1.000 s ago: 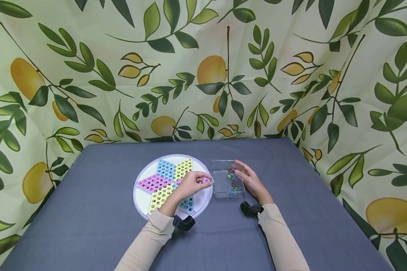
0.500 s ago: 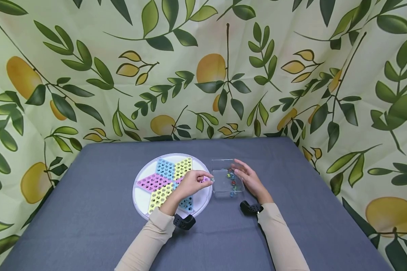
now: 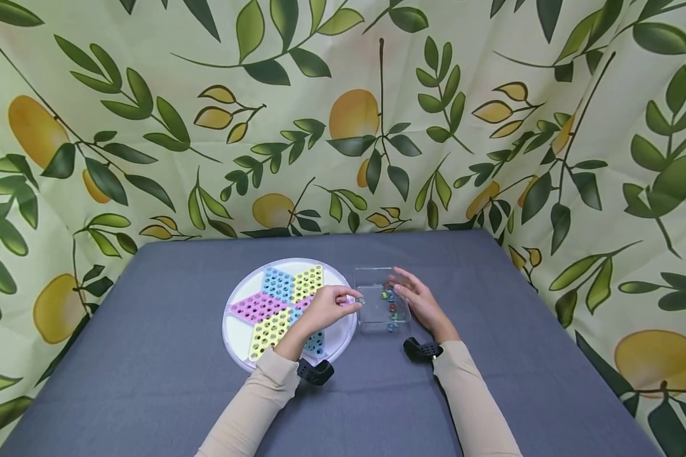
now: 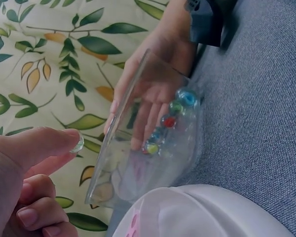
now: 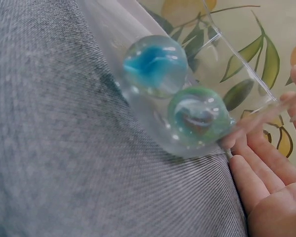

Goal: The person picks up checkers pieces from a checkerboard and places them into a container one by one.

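Note:
My left hand (image 3: 330, 308) pinches a clear glass marble (image 4: 78, 142) between thumb and index finger, its other fingers curled. It is at the left rim of a clear plastic box (image 3: 370, 312). Several coloured marbles (image 3: 392, 308) lie along the box's right side, with blue, green, red and yellow swirls. My right hand (image 3: 425, 310) rests against the right wall of the box, its fingers stretched along the outside in the left wrist view. Left of the box lies a round white Chinese checkers board (image 3: 235, 336) with a pink, blue and yellow star, partly covered by my left hand and forearm.
A grey cloth (image 3: 148, 355) covers the table. Patterned fabric (image 3: 297, 158) with leaves and yellow fruit hangs behind and at both sides. Each wrist carries a black camera band (image 3: 316, 372). Box and board stand side by side, nearly touching.
My left hand has shifted slightly right with the marble, from beside the box's left rim to just over it. The right hand has stayed at the box. The head view has moved a little.

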A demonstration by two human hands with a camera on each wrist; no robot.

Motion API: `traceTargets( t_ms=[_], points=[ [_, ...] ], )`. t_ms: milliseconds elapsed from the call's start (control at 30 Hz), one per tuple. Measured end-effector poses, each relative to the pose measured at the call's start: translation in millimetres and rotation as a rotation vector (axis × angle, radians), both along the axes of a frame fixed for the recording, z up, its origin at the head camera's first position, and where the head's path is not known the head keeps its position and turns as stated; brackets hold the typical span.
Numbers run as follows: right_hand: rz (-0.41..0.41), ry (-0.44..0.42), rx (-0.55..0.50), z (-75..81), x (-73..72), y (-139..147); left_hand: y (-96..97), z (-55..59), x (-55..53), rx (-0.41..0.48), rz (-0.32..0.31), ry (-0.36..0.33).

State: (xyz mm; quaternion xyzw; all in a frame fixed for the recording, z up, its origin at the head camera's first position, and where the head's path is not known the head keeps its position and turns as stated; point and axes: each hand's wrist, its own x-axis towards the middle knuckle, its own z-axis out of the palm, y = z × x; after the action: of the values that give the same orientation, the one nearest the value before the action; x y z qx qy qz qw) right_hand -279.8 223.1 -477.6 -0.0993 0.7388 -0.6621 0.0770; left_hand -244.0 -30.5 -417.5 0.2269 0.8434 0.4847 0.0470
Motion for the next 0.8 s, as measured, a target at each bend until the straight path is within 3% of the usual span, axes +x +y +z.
traceTargets(
  t_ms=[433,800],
  points=[
    [0.001,-0.004,-0.007,0.6,0.4,-0.8,0.6,0.0,-1.5,-0.007,0.002,-0.014],
    [0.006,-0.005,-0.049,2.4,1.6,-0.9,1.6,-9.4,-3.7,-0.023,-0.034,0.027]
  ],
)
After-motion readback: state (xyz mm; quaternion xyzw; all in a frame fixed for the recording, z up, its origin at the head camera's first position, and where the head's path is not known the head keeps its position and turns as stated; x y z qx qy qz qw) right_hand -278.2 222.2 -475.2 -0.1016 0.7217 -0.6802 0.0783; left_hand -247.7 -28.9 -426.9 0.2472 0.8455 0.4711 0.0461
